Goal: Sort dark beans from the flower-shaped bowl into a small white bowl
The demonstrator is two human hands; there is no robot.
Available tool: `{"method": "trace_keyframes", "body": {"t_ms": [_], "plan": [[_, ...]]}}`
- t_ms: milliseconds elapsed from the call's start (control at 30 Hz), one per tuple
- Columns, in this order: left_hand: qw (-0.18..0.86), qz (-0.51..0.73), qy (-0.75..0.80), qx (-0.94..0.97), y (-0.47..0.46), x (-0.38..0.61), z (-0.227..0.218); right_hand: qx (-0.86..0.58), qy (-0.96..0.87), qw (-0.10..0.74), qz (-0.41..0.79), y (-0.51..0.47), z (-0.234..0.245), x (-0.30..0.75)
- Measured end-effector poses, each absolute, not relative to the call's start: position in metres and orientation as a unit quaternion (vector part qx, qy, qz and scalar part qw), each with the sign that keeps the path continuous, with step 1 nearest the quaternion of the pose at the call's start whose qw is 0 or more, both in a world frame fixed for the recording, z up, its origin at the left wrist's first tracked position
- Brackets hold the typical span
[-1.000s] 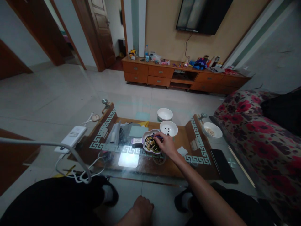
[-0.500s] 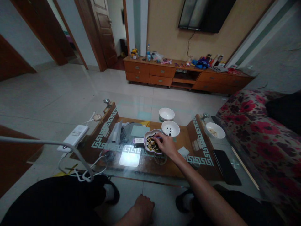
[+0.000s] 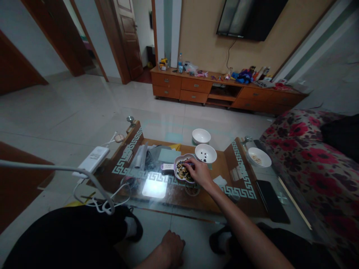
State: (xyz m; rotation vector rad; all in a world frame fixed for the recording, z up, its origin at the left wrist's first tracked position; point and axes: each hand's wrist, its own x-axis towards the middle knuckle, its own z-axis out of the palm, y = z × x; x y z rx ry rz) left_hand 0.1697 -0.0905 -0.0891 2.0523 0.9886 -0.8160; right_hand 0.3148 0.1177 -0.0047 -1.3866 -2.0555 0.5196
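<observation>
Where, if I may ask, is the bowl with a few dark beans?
Head view, just right of centre: the white bowl sits just beyond the right hand.

The right grip (image 3: pixel 199 172) reaches into the dish of mixed beans (image 3: pixel 181 170) on the glass desk (image 3: pixel 159 127); the left grip (image 3: pixel 171 248) lies curled near the knees.

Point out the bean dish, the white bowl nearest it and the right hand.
bean dish (image 3: pixel 167 167), head view, its handle.
white bowl (image 3: pixel 211 152), head view, bare inner wall.
right hand (image 3: pixel 198 172), head view, back of the hand.
</observation>
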Motion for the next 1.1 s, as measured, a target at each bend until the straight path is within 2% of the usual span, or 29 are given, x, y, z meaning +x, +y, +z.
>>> {"method": "trace_keyframes", "body": {"t_ms": [200,400,500,633,767,900,1100], "plan": [[0.361,-0.317,0.386,0.787,-0.090,0.170,-0.090,-0.529,-0.759,0.315,0.214,0.117,-0.003,0.314],[0.364,-0.309,0.385,0.790,-0.089,0.169,-0.087,-0.540,-0.706,0.422,0.177,0.130,0.039,0.346],[0.363,-0.306,0.382,0.793,-0.087,0.167,-0.087,-0.573,-0.671,0.449,0.141,0.138,0.056,0.372],[0.363,-0.305,0.381,0.794,-0.086,0.168,-0.088,-0.603,-0.652,0.442,0.123,0.140,0.056,0.388],[0.363,-0.303,0.385,0.792,-0.088,0.169,-0.090,-0.565,-0.687,0.426,0.166,0.133,0.044,0.369],[0.364,-0.304,0.388,0.790,-0.090,0.169,-0.092,-0.524,-0.732,0.378,0.214,0.124,0.023,0.342],[0.362,-0.299,0.390,0.792,-0.093,0.167,-0.096,-0.532,-0.758,0.305,0.223,0.120,0.003,0.328]]}}
